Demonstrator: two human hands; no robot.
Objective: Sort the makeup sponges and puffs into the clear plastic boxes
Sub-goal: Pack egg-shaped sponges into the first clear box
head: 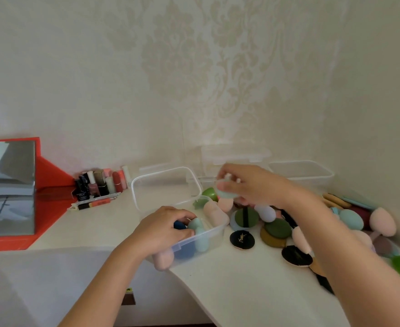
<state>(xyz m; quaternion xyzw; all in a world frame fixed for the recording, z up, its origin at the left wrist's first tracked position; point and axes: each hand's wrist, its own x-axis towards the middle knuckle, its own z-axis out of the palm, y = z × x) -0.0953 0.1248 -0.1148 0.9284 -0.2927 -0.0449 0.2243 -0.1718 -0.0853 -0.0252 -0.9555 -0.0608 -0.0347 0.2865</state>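
The left hand (163, 228) reaches into the near clear box (214, 234), its fingers curled round a pale teal sponge (195, 224) just beside a dark blue sponge (179, 225); pink sponges (214, 212) lie in the far end of the same box; the right hand (253, 185) hangs above the pile just right of that box, thumb and fingers pinching a blurred mint sponge (226, 194); below it on the white worktop (229, 279) lie a dark green puff (246, 217), a black puff with a gold logo (242, 239) and many more sponges and puffs, touching and overlapping; a second clear box (137, 185) stands just behind the near one; a third clear box (300, 172) stands far right by the wall; lipsticks (102, 185) and a mirror in a red case (8, 187) stand at the left.
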